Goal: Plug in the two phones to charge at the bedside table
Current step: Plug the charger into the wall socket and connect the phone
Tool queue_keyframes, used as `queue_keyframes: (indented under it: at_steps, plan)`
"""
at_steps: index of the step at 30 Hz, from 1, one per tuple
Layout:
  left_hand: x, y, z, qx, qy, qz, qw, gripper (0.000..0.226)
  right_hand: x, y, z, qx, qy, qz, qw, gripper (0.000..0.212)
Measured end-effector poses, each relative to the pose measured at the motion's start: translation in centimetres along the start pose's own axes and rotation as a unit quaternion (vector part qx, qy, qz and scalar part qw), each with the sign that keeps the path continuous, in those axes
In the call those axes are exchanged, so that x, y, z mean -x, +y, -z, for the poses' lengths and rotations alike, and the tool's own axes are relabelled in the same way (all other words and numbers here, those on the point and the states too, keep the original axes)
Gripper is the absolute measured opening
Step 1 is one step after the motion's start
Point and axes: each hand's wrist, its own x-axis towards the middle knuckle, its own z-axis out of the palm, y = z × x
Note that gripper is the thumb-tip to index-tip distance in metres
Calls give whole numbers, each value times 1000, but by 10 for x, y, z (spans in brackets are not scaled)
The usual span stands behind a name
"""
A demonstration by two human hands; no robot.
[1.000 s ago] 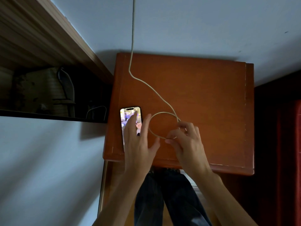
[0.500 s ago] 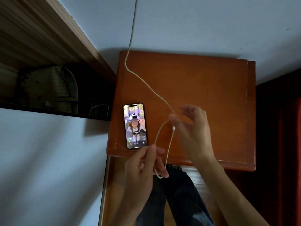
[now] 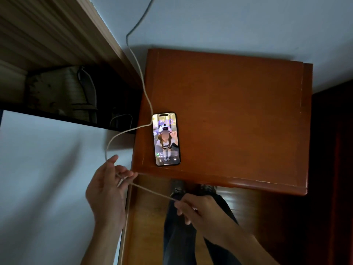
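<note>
Filling most of the view, the bedside table (image 3: 238,111) is a bare reddish wooden top set against a pale wall, with only one thing lying on it. To its left runs a white bed surface (image 3: 44,178), and above that a dark recess where a second pale cord (image 3: 122,119) loops faintly; where it leads cannot be made out.

A long charging cable (image 3: 139,73) drops down the wall, crosses the table's left edge just beside the phone's top corner, swings out over the bed side and comes back toward the person. The left hand (image 3: 107,190) has its fingers loosely curled around this cable, guiding it rather than clamping it. The right hand (image 3: 200,213) is closed on the cable further along, pinching it so the stretch between the two hands runs nearly straight. The plug end is hidden inside that hand.

One phone (image 3: 166,139) lies face up near the table's front left corner, screen lit, with nothing visibly attached at its lower edge. No second phone is in sight.

By my judgement the task is at an early stage: the cable is being gathered, neither phone is connected yet, and the second phone has yet to appear.
</note>
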Motion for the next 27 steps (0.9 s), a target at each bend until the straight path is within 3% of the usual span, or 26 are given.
queue_keyframes:
  at_steps: [3,6,9,13,16,17,19,21,24,27]
  plan:
    - [-20,-23,24,-61,63,-8,996,18,-7,9,9,39,28,-3,999,17]
    - [-36,-45,35,-80,119,-2,990,22,-13,14,23,-20,54,-6,998,13]
    - [-43,-62,32,-114,126,17,985,25,-20,7,36,-109,77,-22,991,10]
    - [-43,-70,12,-200,95,-6,975,22,-35,-12,46,-306,33,-56,950,5]
    - [-41,-65,-5,-359,64,-129,922,58,-44,-20,48,-414,-48,-22,909,15]
    - [-39,-62,-11,-396,47,-179,899,60,-47,-21,47,-441,-76,-11,894,23]
    - [-35,-57,-23,-439,6,-267,858,49,-52,-23,44,-480,-132,-4,867,39]
    - [-33,-52,-38,-427,-60,-326,842,30,-54,-23,42,-491,-171,2,854,51]
    - [-37,-41,-63,-395,-141,-290,860,16,-49,-20,39,-503,-211,38,838,58]
    - [-43,-38,-85,-445,-149,-195,861,41,-44,-17,38,-537,-191,57,820,55]
